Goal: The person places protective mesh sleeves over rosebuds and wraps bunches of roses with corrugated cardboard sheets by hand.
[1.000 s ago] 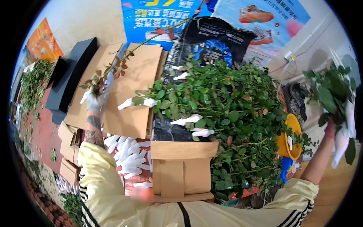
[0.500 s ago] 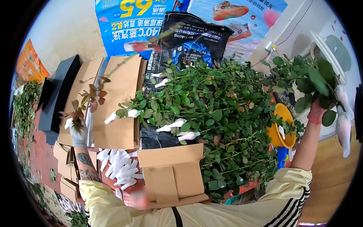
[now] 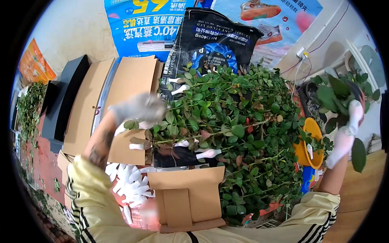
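My left hand, in a grey glove, is over the left end of a pile of leafy rose stems; motion blur hides its fingers. Below it, a rose with a white-sleeved bud lies with its stem across the pile. More white-sleeved buds point left out of the foliage. Out at the far right, my right hand is raised and mostly hidden behind roses, whose netted buds hang down and whose broad green leaves surround them. It appears closed round their stems.
Cardboard sheets lean left of the pile, beside a dark box. Several white sleeves lie near a folded cardboard piece. A yellow bowl stands right of the pile; a black sack is behind it.
My left hand has moved right from the cardboard's left side to over the pile. The reddish-leaved rose it held now appears to lie on the pile. The buds by my right hand have swung left.
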The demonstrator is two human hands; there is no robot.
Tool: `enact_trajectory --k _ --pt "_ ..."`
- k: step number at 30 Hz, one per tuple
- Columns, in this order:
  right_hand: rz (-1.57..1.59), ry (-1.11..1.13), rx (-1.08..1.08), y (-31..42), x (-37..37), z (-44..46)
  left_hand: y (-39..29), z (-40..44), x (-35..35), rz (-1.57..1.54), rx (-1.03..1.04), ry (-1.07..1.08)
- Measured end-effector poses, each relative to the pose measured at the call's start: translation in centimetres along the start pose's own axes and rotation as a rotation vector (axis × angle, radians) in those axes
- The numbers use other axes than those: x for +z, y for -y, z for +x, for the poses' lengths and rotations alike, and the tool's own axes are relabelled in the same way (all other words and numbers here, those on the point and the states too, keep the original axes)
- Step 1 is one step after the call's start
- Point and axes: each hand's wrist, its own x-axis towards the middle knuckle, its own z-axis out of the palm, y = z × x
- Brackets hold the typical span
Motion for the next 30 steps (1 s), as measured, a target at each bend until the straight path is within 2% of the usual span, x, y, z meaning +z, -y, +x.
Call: enact_trajectory --k 1,2,4,7,9,10,12,14,16,18,20,21,23,24,26,27,28,30 --pt "-0.006 0.024 0.034 -0.6 1.3 0.3 -0.1 3.7 -0.6 0.038 0.031 -0.188" --pt "-0.001 0.041 0.074 -1.2 2.5 0.2 0.0 6.9 -1.2 0.271 0.143 -0.430" --pt "0.004 0.072 0.138 -2.1 4.4 -0.2 4.3 15.0 -1.4 0.476 0.009 -0.531" --pt "0.037 0.086 0.204 -1.9 5.7 -1.2 6.0 20.1 0.9 0.495 -0.282 -0.372" --pt "0.079 0.083 0.252 -0.7 6.0 -3.0 10.3 23.8 1.8 0.496 -0.386 -0.342" --pt "0.099 0.078 0.273 -0.2 6.2 -3.8 11.0 24.7 2.3 0.532 -0.437 -0.287" --pt "0.139 0.064 0.307 0.7 7.2 -5.2 9.8 24.9 2.8 0.412 -0.487 -0.346" --pt "0.162 0.052 0.314 1.0 8.7 -5.6 7.8 24.2 2.9 0.437 -0.454 -0.385" --pt "0.083 0.092 0.280 -2.1 8.1 -3.3 5.6 23.8 1.3 0.400 -0.338 -0.518" --pt "0.004 0.118 0.226 -4.1 7.9 -1.9 0.7 20.1 -1.5 0.455 -0.206 -0.681" --pt "-0.050 0.123 0.171 -4.9 7.4 -1.0 -2.3 16.8 -4.8 0.536 0.030 -0.823" --pt "-0.079 0.125 0.145 -5.0 6.9 -0.6 -3.5 15.1 -5.0 0.541 0.037 -0.822" --pt "-0.148 0.133 0.090 -5.4 6.3 -0.4 -4.6 11.2 -3.3 0.251 0.074 -0.512" --pt "-0.187 0.146 0.055 -5.5 6.1 -0.8 -3.5 10.6 -1.5 0.187 0.163 -0.352" --pt "-0.299 0.178 -0.037 -5.7 5.7 -0.9 -3.2 8.9 2.4 0.452 -0.020 -0.145" --pt "-0.368 0.200 -0.100 -5.7 5.7 -1.1 -2.8 8.5 3.9 0.565 -0.128 -0.091" --pt "-0.452 0.226 -0.185 -5.4 5.7 -1.4 -2.5 7.8 5.1 0.572 -0.139 -0.109" --pt "-0.624 0.288 -0.411 -4.2 6.5 -1.6 2.6 9.3 6.4 0.064 0.039 -0.084"
